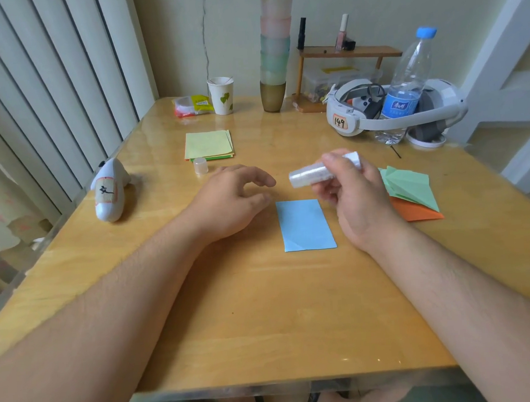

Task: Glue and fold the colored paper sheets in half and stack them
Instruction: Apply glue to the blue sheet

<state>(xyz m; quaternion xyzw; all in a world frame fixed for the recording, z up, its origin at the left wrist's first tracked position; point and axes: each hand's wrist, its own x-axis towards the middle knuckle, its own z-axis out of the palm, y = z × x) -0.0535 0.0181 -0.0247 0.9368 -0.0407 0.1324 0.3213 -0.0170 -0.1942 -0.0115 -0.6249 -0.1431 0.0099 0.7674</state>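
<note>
A folded rectangle of matte light-blue paper [306, 224] lies flat on the glossy wooden table [265, 310], apparently glued and awaiting stacking on the creased green and orange folded sheets [412, 195] just right. The right hand [355, 191] grips a translucent cylindrical glue stick [313, 173]; the left hand [233, 196] hovers, fingers loosely spread, empty. A pile of unfolded yellow-green square sheets [208, 144] seemingly remains, with a small clear plastic cap [200, 166] beside it.

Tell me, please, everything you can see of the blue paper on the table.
The blue paper is a light blue upright rectangle that looks already folded in half, with a faint diagonal crease near its lower left corner. It lies flat on the wooden table between the two hands, and neither appears to touch it. The right hand, holding the glue stick, is above its upper right corner.
</note>
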